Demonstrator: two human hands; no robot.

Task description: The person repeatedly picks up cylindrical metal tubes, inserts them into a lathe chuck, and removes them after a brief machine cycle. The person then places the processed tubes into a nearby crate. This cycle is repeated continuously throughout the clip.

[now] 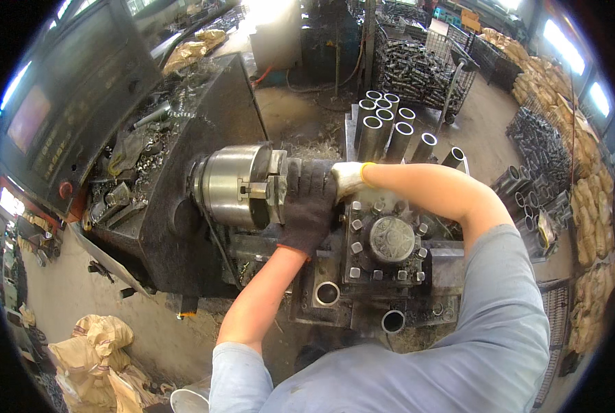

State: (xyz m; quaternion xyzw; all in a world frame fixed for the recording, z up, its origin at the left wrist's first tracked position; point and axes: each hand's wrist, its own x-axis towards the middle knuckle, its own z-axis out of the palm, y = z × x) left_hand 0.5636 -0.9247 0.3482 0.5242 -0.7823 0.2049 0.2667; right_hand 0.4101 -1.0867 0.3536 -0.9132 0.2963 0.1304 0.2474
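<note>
My left hand, in a dark glove with an orange cuff, lies in front of the jaws of a lathe's steel chuck. Its fingers point away from me, and whatever is under them is hidden. My right hand wears a whitish glove with a yellow cuff and meets the left hand's right side. Its fingers are mostly covered, so its grip does not show. Just below my right forearm sits the square tool post, ringed with square-headed bolts. One metal tube stands on end on the carriage nearer to me.
Several upright metal tubes stand behind the carriage. Another tube is close to my body. Metal chips and loose parts cover the lathe headstock. Wire cages of parts stand farther back; woven sacks lie at lower left.
</note>
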